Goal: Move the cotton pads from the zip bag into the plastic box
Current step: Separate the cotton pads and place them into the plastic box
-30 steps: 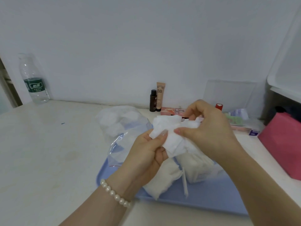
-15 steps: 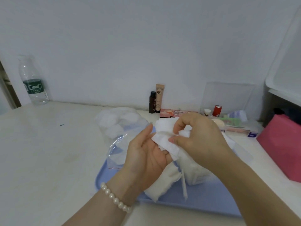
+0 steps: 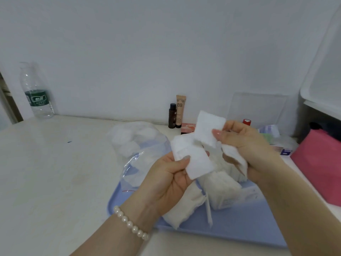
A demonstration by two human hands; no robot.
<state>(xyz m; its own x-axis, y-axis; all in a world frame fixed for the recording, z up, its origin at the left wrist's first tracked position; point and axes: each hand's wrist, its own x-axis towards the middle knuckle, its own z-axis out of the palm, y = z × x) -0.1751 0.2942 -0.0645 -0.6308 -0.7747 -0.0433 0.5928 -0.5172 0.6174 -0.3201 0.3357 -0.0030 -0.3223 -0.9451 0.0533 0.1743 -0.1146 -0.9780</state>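
Note:
My left hand [image 3: 169, 179] holds a small stack of square white cotton pads [image 3: 193, 159], thumb pressed on top. My right hand [image 3: 245, 145] pinches one more cotton pad [image 3: 207, 127], lifted above the stack, with other pads tucked under its lower fingers. Behind my left hand lies the clear zip bag [image 3: 136, 143], crumpled, with round white pads inside. Under my hands a clear plastic box [image 3: 224, 194] stands on the blue tray [image 3: 245, 224], packed with cotton pads. More pads [image 3: 184, 209] lie on the tray beside it.
A water bottle [image 3: 37, 93] stands at the far left by the wall. A small dark bottle [image 3: 172, 116] and a BB cream tube [image 3: 180, 110] stand behind the tray. A pink bag [image 3: 319, 163] lies at right, with small cosmetics [image 3: 269, 133] behind.
My hands have drawn apart. The right hand has lifted one pad up off the stack, and the left thumb has come down onto the remaining pads.

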